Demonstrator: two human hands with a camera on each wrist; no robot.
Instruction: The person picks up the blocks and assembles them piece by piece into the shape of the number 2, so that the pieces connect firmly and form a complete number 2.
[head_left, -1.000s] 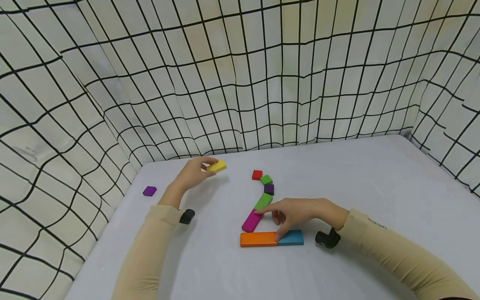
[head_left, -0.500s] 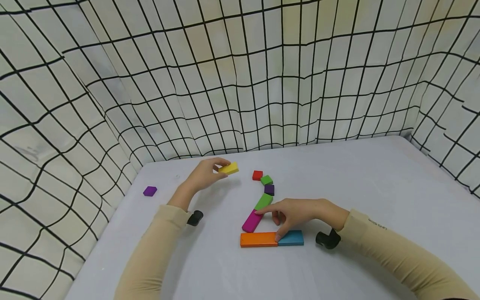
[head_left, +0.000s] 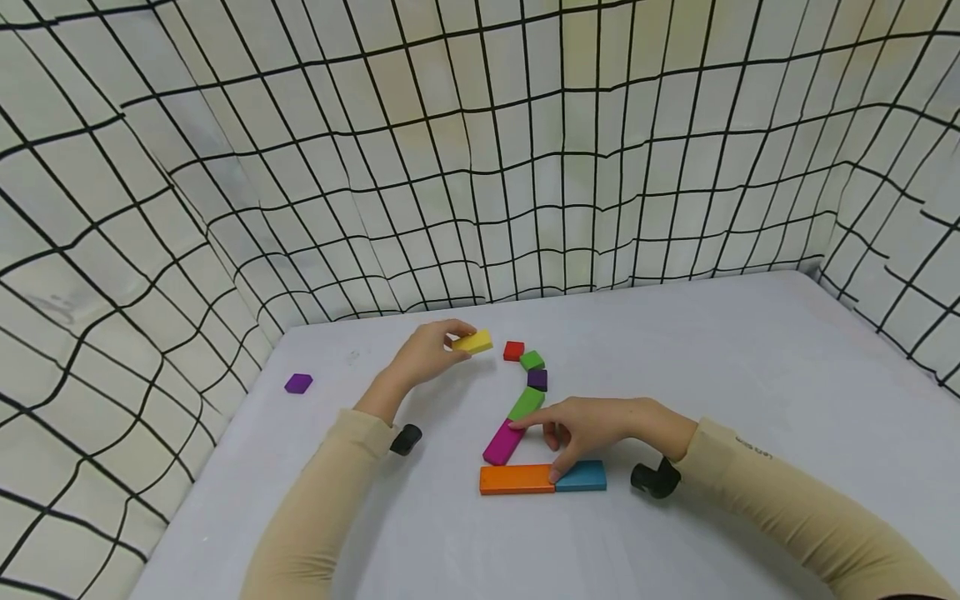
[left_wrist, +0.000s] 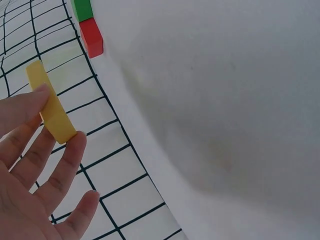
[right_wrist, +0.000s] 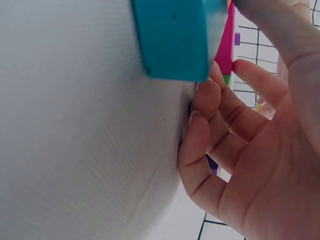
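My left hand pinches a yellow block between thumb and fingers, held above the table just left of a red block. In the left wrist view the yellow block is tilted, and the last finger sticks out free. My right hand rests over the row of blocks. Its index fingertip touches the magenta block, and its thumb touches the orange block near the joint with the blue block. The other fingers bend against the table in the right wrist view.
A green block, a dark purple block and a longer green block curve down from the red one. A lone purple block lies at left. Black-gridded white walls border the white table.
My left hand has moved right with the yellow block, closer to the red block. My right hand and the blocks on the table have stayed in place.
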